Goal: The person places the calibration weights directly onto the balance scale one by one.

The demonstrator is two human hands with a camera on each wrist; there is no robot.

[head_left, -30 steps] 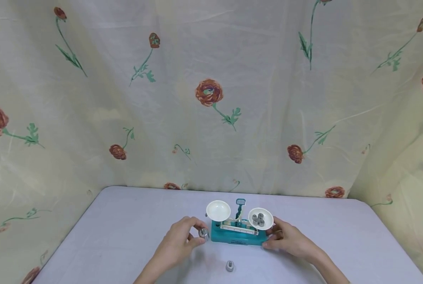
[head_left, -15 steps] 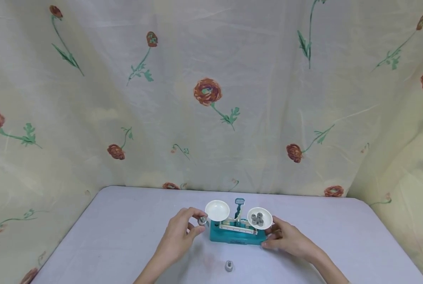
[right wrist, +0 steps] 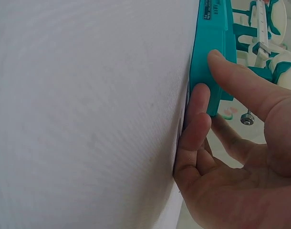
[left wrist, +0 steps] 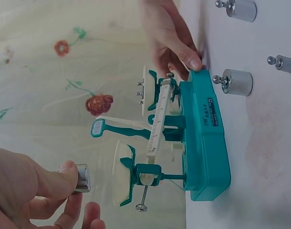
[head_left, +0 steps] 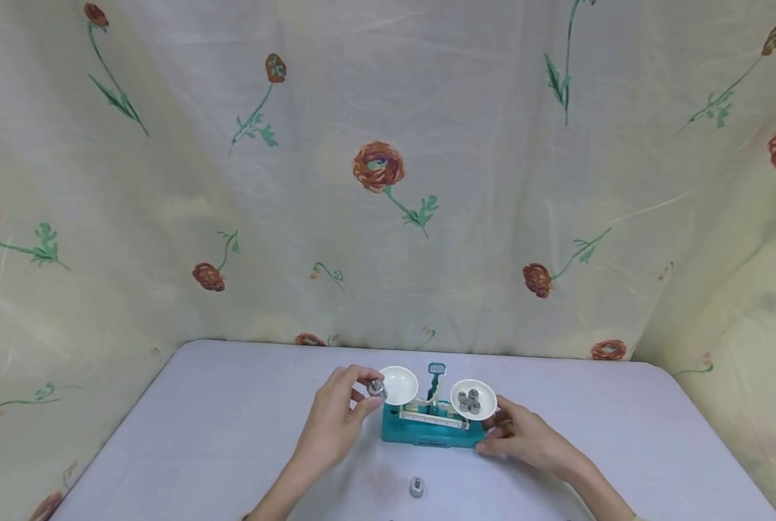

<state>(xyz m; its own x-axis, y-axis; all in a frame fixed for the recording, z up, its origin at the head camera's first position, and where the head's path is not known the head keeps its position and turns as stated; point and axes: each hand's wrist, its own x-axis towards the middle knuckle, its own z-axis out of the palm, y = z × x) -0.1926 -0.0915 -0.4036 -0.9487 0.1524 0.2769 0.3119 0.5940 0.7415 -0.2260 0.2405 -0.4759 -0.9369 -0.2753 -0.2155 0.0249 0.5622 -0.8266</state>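
A small balance scale with a teal base (head_left: 427, 433) and two white pans stands on the table. My left hand (head_left: 332, 416) pinches a shiny metal weight (left wrist: 82, 178) between thumb and fingers, raised beside the left pan (head_left: 401, 385). That pan holds nothing. Several small weights (head_left: 474, 395) stand in the right pan (head_left: 488, 405). At the base's right end, my right hand (head_left: 534, 440) holds on, with its thumb (right wrist: 226, 69) on the front face and other fingers curled against the end. The left wrist view shows the ruled beam (left wrist: 158, 117) and pointer.
A weight (head_left: 416, 487) stands on the table in front of the scale. In the left wrist view, a large weight (left wrist: 237, 82), a smaller one (left wrist: 284, 63) and another large one (left wrist: 243, 9) stand there. A flowered curtain (head_left: 296, 181) hangs behind the table (head_left: 231, 427).
My left hand has risen with the weight from beside the base up to the left pan's edge. My right hand keeps its place on the base. The head view has shifted slightly.
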